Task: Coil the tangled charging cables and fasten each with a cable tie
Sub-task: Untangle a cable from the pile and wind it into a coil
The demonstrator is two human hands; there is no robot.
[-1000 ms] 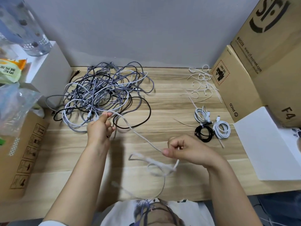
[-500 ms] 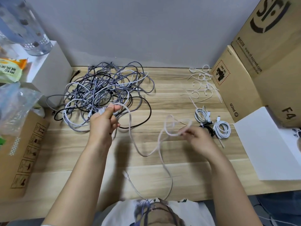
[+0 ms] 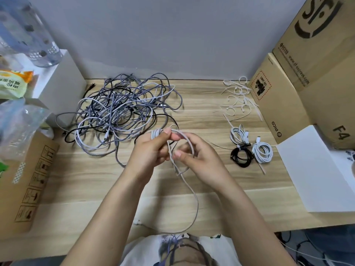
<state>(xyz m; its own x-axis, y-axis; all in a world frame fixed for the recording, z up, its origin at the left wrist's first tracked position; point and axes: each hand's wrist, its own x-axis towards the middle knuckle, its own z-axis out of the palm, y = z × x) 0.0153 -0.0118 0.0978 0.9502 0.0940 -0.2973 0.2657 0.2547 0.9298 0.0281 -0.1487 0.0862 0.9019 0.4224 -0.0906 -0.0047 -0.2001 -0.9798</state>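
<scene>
A light grey cable [image 3: 194,196] is partly coiled between my two hands above the wooden table [image 3: 96,185]. My left hand [image 3: 151,148] grips the stacked loops at their top. My right hand [image 3: 199,154] pinches the outer loop and holds it against the coil. The free tail hangs down toward my chest and curls back to a plug near the table's front edge. The tangle of grey, white and black cables [image 3: 123,114] lies behind my left hand. Loose white cable ties [image 3: 238,98] lie at the back right.
Three tied coils, two white [image 3: 240,134] [image 3: 262,152] and one black [image 3: 241,157], lie right of my hands. Cardboard boxes [image 3: 276,104] and a white sheet [image 3: 317,169] line the right side. A white box [image 3: 57,87], a bottle, bags and a carton [image 3: 25,185] stand at the left.
My right hand swung the loose loop leftward and met my left hand. The cable that hung slack between them is now gathered into loops held by both hands.
</scene>
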